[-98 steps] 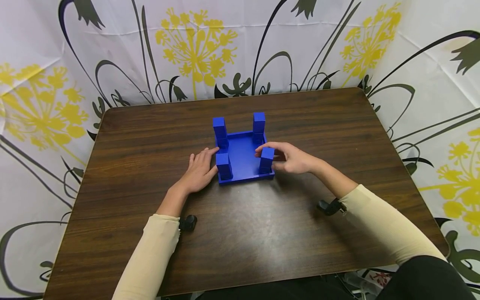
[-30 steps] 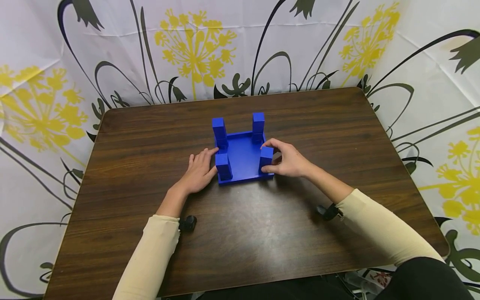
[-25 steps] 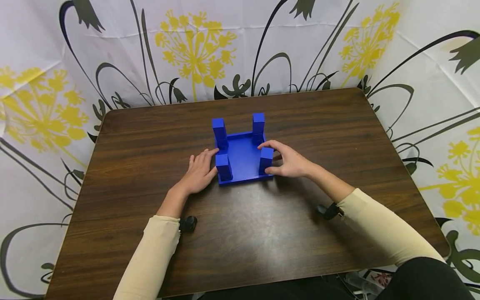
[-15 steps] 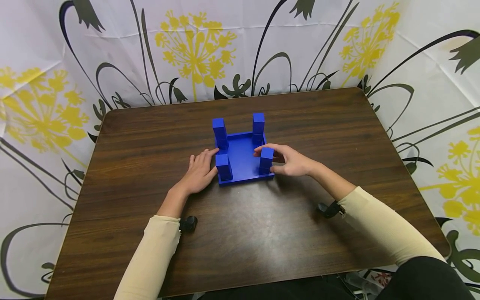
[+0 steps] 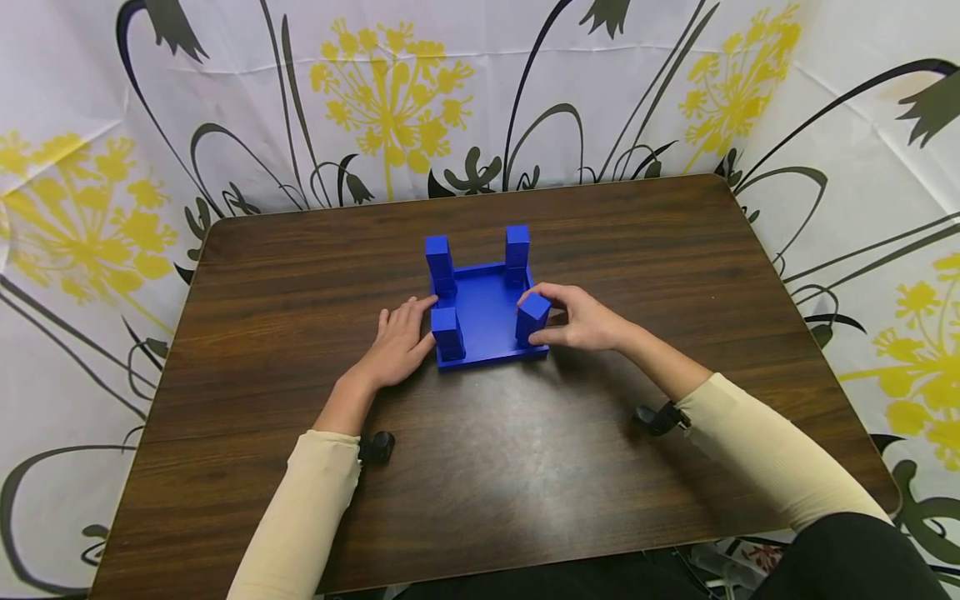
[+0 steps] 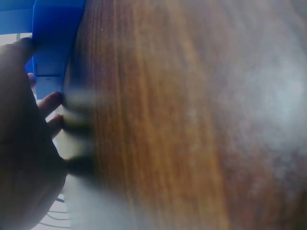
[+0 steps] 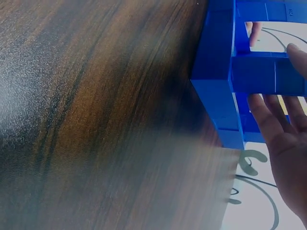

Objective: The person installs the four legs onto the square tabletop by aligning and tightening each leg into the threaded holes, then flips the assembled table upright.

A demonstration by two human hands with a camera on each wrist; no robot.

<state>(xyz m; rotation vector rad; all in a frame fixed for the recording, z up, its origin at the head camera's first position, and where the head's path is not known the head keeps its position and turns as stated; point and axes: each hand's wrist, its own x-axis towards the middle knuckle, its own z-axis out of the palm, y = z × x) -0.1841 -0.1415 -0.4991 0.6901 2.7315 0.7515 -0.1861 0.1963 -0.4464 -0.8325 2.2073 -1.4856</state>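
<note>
A shallow blue square tray (image 5: 487,321) with a low rim stands on the table, with an upright square post at each corner. My right hand (image 5: 585,321) pinches the near right post (image 5: 532,318), thumb on the near side and fingers behind; this post is turned askew to the rim. In the right wrist view, thumb and fingers lie on opposite sides of the post (image 7: 261,75). My left hand (image 5: 397,342) lies flat at the tray's left side, fingers straight, its fingertip and thumb touching the rim close to the near left post (image 5: 447,335).
Two more posts rise at the far corners, the far left post (image 5: 439,262) and the far right post (image 5: 517,254). A brown wood-grain table (image 5: 480,475) carries it all. A flower-patterned curtain (image 5: 480,92) hangs behind and at the sides.
My right fingers have let go and regripped the near right post, which has turned about its upright axis. My left hand and the tray have stayed in place.
</note>
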